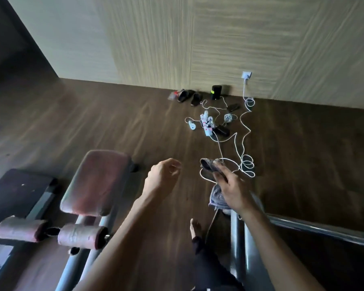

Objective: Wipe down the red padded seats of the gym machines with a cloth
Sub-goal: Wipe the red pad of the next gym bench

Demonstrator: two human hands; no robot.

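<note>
A red padded seat (97, 181) on a grey metal bench frame stands at the lower left. Two red roller pads (80, 236) sit below it. My right hand (231, 190) is shut on a grey cloth (216, 198), which hangs below the palm and sticks out past the fingers. That hand hovers over the floor, well to the right of the seat. My left hand (162, 175) floats between the seat and the cloth, fingers loosely curled, holding nothing. The picture is blurred by motion.
A dark padded bench (15, 192) lies at the far left. Grey metal bars (315, 227) run along the lower right. White cables (246, 164), a power strip (206, 122), shoes (187, 96) and a black cylinder (216, 92) lie on the wooden floor by the wall. My bare foot (195, 227) is below.
</note>
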